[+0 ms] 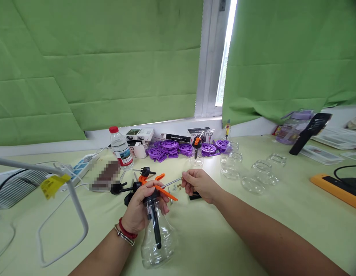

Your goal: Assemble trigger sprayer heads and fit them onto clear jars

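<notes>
My left hand is wrapped round the neck of a transparent spray bottle, tilted slightly, with a black pump head and a dark tube inside. An orange trigger sticks out beside my fingers. From the head a thin metal spray tube points up and right. At its far end my right hand pinches a small brass-coloured nozzle, mostly hidden by the fingertips. Below the tube lie several small brass pieces and small metal parts. More black spray heads with orange triggers lie behind my left hand.
Several transparent bottles stand at right, and an assembled spray bottle at the back. Purple plastic parts line the wall. A water bottle, a power strip and a white metal frame are at left.
</notes>
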Action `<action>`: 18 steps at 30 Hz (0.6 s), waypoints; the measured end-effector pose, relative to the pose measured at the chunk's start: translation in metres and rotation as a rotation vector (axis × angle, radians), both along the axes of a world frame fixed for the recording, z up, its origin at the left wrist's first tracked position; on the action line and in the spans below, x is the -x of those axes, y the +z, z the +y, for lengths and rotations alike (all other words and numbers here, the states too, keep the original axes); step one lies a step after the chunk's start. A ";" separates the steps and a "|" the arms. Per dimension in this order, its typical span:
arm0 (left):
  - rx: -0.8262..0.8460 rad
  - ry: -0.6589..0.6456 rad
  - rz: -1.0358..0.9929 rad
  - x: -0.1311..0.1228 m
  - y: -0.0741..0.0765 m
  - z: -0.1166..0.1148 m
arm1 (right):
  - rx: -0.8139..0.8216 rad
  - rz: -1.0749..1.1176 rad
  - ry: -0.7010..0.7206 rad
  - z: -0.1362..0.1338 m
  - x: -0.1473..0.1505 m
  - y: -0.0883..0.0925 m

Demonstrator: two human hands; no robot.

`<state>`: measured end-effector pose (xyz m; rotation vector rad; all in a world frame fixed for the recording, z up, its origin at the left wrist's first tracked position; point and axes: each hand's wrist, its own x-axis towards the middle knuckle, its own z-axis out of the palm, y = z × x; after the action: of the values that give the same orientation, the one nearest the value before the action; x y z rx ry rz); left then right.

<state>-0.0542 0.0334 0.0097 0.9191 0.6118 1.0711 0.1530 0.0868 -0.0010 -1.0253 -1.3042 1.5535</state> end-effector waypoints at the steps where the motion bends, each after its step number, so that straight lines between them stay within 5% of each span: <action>1: 0.001 -0.001 0.009 0.000 0.000 0.000 | 0.030 -0.017 0.023 0.000 0.001 -0.002; 12: 0.058 -0.014 -0.043 0.002 -0.002 0.002 | -0.204 0.065 -0.019 -0.001 0.001 -0.003; 18: 0.051 -0.014 -0.028 0.003 -0.004 0.002 | 0.032 0.087 0.067 -0.004 0.002 -0.001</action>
<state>-0.0570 0.0356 0.0058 0.8621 0.6065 1.0498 0.1512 0.0825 -0.0016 -0.9319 -1.2690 1.6561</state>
